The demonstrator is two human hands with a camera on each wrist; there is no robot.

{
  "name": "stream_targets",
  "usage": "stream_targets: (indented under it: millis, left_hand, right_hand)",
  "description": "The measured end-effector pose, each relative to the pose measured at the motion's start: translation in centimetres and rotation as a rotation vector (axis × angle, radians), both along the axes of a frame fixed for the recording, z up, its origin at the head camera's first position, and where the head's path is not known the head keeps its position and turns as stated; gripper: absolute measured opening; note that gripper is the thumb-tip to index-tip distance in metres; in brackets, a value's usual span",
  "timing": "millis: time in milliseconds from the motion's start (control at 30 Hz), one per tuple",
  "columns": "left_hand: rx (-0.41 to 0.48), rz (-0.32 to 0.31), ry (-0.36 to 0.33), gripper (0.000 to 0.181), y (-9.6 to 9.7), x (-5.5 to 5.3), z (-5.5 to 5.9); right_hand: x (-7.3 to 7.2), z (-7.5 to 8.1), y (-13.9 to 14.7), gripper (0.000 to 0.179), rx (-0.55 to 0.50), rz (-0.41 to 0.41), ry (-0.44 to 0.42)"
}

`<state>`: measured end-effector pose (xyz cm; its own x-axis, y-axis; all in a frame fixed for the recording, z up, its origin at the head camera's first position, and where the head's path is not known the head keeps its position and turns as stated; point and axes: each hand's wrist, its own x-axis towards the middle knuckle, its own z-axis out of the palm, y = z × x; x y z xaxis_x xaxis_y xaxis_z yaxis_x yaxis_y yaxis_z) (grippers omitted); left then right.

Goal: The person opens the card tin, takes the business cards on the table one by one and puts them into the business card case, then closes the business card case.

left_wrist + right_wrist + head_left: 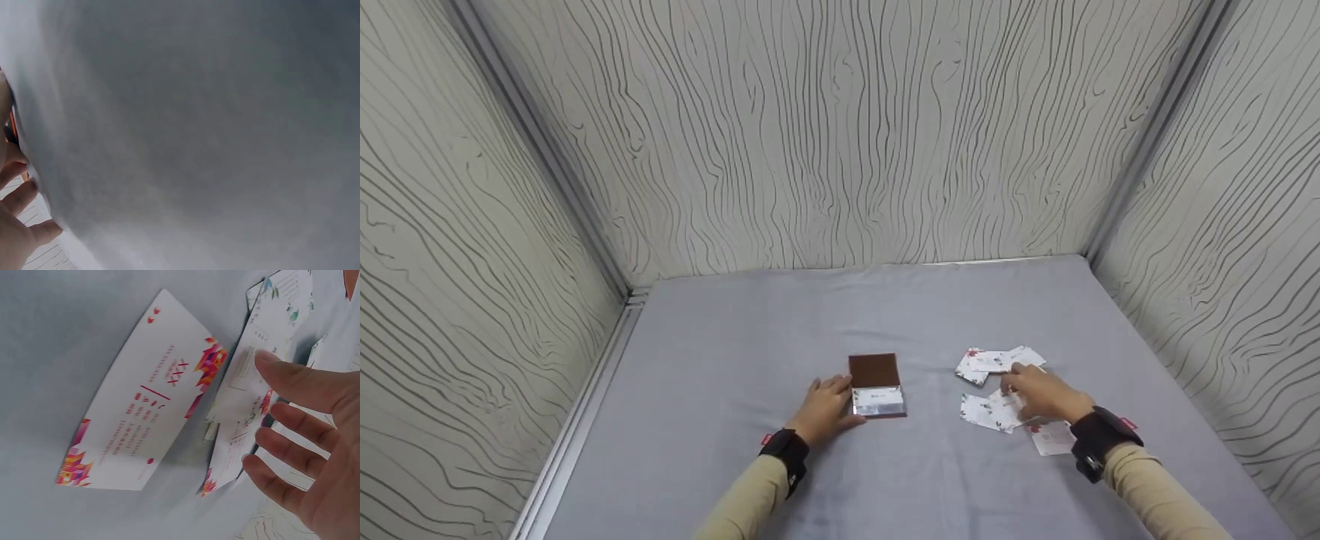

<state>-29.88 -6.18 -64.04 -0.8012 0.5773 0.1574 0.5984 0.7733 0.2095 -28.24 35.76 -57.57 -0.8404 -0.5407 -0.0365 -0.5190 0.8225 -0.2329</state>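
A: Where does the brown case lie?
B: Unfolded on the grey-covered desk, its flap on the far side and a white card in its near half.

A: And the left hand?
B: Just left of the case. The fingers lie beside its left edge, loose and grasping nothing; the thumb reaches to its near corner. I can't tell how firmly they touch it.

A: The right hand?
B: Well to the right of the case, over some loose cards. The right wrist view shows thumb and fingers spread apart, released rather than clenched, with no card pinched between them.

A: How do those cards lie?
B: All to the right of the case. An upper group overlaps, some with leaves and red flowers; a lower group sits nearer the person. A red-and-orange patterned card lies on its own, farther from the case and nearer the person than both groups.
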Motion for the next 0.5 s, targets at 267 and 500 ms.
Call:
stream_targets:
  millis: [267,500]
  left_hand:
    - [-0.014,-0.006,0.019,0.064,0.0,-0.04,-0.23]
    - [-0.005,-0.005,0.003,0.064,-0.03,-0.07,-0.08]
  right_hand:
    - [0.15,-0.46,0.1,0.045,-0.011,-0.024,-0.004]
    - [0.0,-0.74,0.24,0.05,-0.012,0.001,0.075]
